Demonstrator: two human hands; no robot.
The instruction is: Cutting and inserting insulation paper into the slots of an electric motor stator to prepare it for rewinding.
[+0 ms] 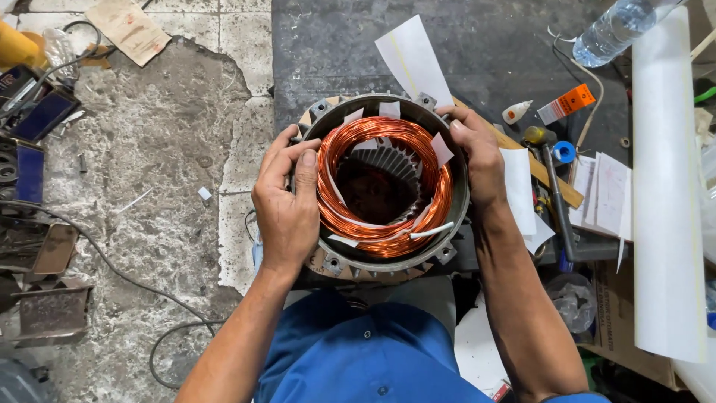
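A round grey motor stator housing (pixel 456 216) stands in front of me with a ring of bright copper winding (pixel 380 134) inside it. White paper slips (pixel 441 148) stick out between the coils. My left hand (pixel 285 201) grips the housing's left rim, thumb pressed on the copper. My right hand (pixel 474 153) holds the upper right rim, fingers curled over the edge near a white slip.
A dark mat (pixel 335 45) lies under the stator on a cracked concrete floor (pixel 164 149). At the right lie a hammer (pixel 552 179), wooden stick (pixel 548 179), glue bottle (pixel 516 112), water bottle (pixel 611 31), paper sheets (pixel 604 194) and a white roll (pixel 664 186). Metal parts and cables (pixel 37 224) crowd the left.
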